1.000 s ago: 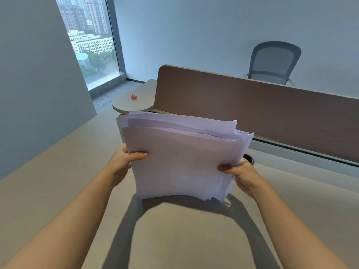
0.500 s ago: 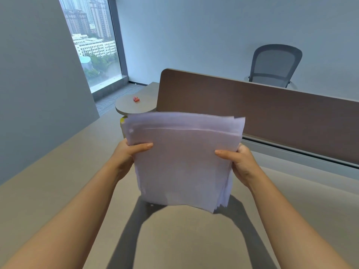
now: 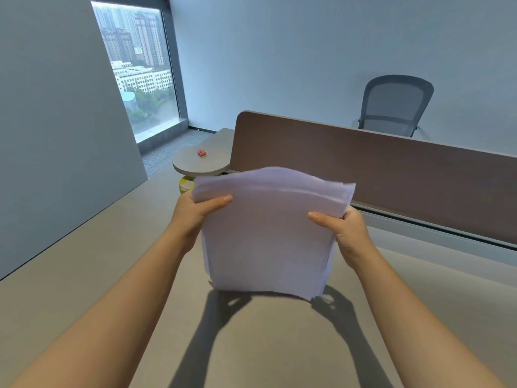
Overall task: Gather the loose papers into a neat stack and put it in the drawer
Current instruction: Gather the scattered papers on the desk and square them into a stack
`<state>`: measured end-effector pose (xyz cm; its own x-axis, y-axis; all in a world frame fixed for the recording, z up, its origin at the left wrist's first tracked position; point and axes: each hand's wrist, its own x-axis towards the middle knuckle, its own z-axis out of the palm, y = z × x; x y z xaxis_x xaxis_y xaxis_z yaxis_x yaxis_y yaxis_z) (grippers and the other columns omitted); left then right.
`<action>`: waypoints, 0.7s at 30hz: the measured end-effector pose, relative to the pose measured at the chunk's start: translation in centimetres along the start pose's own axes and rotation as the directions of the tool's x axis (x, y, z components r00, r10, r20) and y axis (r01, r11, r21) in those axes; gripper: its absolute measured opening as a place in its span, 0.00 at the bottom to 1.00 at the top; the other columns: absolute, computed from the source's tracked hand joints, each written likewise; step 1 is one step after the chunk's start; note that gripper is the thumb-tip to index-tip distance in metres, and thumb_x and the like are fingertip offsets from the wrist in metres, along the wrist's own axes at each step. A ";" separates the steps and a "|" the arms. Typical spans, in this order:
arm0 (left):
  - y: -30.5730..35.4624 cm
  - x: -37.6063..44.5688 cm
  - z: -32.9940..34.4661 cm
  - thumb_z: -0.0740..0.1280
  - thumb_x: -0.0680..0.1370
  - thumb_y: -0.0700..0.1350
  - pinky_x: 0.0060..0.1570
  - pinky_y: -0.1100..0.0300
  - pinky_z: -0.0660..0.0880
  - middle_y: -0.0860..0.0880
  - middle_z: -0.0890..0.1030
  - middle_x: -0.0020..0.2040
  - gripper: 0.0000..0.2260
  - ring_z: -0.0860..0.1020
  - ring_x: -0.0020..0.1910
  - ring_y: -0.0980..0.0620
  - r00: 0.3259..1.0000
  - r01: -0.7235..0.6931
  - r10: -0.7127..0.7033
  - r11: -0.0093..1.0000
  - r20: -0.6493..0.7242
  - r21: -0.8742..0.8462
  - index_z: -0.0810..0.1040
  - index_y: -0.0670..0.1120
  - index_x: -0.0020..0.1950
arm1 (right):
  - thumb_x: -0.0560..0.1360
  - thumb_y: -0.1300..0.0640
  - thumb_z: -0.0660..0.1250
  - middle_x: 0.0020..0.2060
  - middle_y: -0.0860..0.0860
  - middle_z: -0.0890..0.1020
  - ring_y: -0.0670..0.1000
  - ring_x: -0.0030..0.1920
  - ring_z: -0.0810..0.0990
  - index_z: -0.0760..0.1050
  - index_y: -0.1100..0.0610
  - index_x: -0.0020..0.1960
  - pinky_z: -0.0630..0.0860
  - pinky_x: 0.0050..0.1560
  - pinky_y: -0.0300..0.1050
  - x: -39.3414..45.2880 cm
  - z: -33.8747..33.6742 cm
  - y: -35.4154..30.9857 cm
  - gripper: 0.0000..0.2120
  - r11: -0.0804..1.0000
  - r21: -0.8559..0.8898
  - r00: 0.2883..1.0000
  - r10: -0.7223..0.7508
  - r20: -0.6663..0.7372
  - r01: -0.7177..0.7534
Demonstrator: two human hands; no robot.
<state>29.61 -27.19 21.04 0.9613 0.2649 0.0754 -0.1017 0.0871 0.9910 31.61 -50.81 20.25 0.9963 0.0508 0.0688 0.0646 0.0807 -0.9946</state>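
A thick stack of white papers (image 3: 268, 233) stands nearly upright over the beige desk (image 3: 251, 345), its bottom edge at or just above the surface. My left hand (image 3: 195, 211) grips its left edge, thumb across the front. My right hand (image 3: 342, 228) grips the right edge the same way. The top edges of the sheets curl away from me and are slightly uneven. No drawer is in view.
A brown divider panel (image 3: 391, 169) runs along the desk's far side. A round side table (image 3: 200, 163) with a small red object (image 3: 201, 152) sits at the far left, a yellow item (image 3: 186, 186) below it. A grey office chair (image 3: 394, 105) stands behind the divider.
The fanned sheets have been squared into a tighter stack. Both hands have slid higher up the stack's sides, and the top edges now bend away.
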 end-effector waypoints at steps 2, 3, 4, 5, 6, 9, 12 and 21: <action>-0.2 -0.1 -0.1 0.67 0.73 0.39 0.39 0.64 0.76 0.51 0.78 0.42 0.07 0.77 0.41 0.55 1.000 0.007 -0.007 1.000 0.003 -0.008 0.75 0.51 0.45 | 0.68 0.67 0.70 0.38 0.48 0.80 0.40 0.33 0.81 0.76 0.50 0.42 0.76 0.31 0.29 -0.2 0.0 0.0 0.12 1.000 0.003 1.000 -0.017 0.006 0.017; -0.2 -0.2 -0.1 0.66 0.73 0.40 0.37 0.65 0.76 0.51 0.78 0.42 0.06 0.76 0.41 0.55 1.000 0.009 -0.009 1.000 -0.004 -0.015 0.75 0.51 0.44 | 0.68 0.67 0.70 0.39 0.48 0.80 0.40 0.33 0.81 0.75 0.50 0.42 0.76 0.32 0.29 -0.3 0.2 0.0 0.12 0.999 0.021 1.000 -0.029 -0.005 0.029; -0.3 -0.1 0.0 0.66 0.73 0.41 0.35 0.67 0.76 0.51 0.78 0.42 0.05 0.76 0.40 0.55 1.000 0.008 -0.008 1.000 -0.017 -0.018 0.75 0.52 0.44 | 0.68 0.66 0.70 0.39 0.48 0.80 0.41 0.34 0.81 0.75 0.50 0.42 0.76 0.33 0.30 -0.2 0.4 0.0 0.12 0.998 0.043 0.999 -0.049 -0.023 0.049; -0.2 0.0 0.2 0.67 0.73 0.42 0.34 0.68 0.76 0.51 0.78 0.42 0.05 0.76 0.40 0.55 0.999 0.003 -0.003 1.000 -0.033 -0.014 0.75 0.51 0.44 | 0.68 0.65 0.71 0.40 0.48 0.79 0.43 0.38 0.81 0.74 0.50 0.43 0.76 0.35 0.30 -0.2 0.6 -0.1 0.13 0.996 0.050 0.996 -0.076 -0.053 0.079; -0.2 0.2 0.3 0.67 0.73 0.42 0.34 0.67 0.76 0.50 0.78 0.42 0.04 0.76 0.41 0.54 0.999 -0.007 0.007 1.000 -0.046 -0.006 0.75 0.51 0.44 | 0.67 0.64 0.72 0.43 0.49 0.78 0.46 0.42 0.79 0.72 0.50 0.44 0.76 0.38 0.32 -0.2 0.8 -0.2 0.13 0.993 0.018 0.989 -0.114 -0.096 0.116; 0.3 0.7 0.5 0.70 0.71 0.40 0.38 0.64 0.73 0.49 0.77 0.42 0.08 0.75 0.41 0.53 0.997 -0.052 0.056 0.996 -0.051 0.070 0.73 0.51 0.42 | 0.68 0.61 0.72 0.46 0.45 0.74 0.43 0.48 0.73 0.67 0.50 0.58 0.70 0.47 0.27 -0.1 1.2 -0.6 0.22 0.931 -0.259 0.929 -0.311 -0.199 0.256; 0.6 0.9 0.4 0.71 0.70 0.37 0.40 0.63 0.73 0.50 0.77 0.42 0.10 0.75 0.41 0.54 0.998 -0.057 0.056 0.990 0.009 0.126 0.73 0.49 0.44 | 0.69 0.62 0.70 0.52 0.45 0.72 0.39 0.45 0.70 0.63 0.48 0.66 0.66 0.43 0.18 -0.3 1.0 -0.9 0.29 0.681 -0.569 0.809 -0.587 -0.047 0.461; -1.5 1.3 -0.8 0.70 0.69 0.33 0.45 0.60 0.76 0.51 0.79 0.45 0.18 0.77 0.46 0.51 0.991 0.068 -0.078 0.993 0.105 0.099 0.75 0.46 0.55 | 0.67 0.61 0.72 0.52 0.49 0.77 0.38 0.48 0.73 0.76 0.56 0.57 0.67 0.48 0.19 0.2 -0.5 -1.0 0.19 0.622 -0.615 0.808 -0.588 0.042 0.485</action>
<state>30.78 -26.19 19.61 0.9878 0.1553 0.0092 -0.0108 0.0094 0.9999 31.83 -51.40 21.18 0.7647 0.0358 0.6434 0.5576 -0.5371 -0.6329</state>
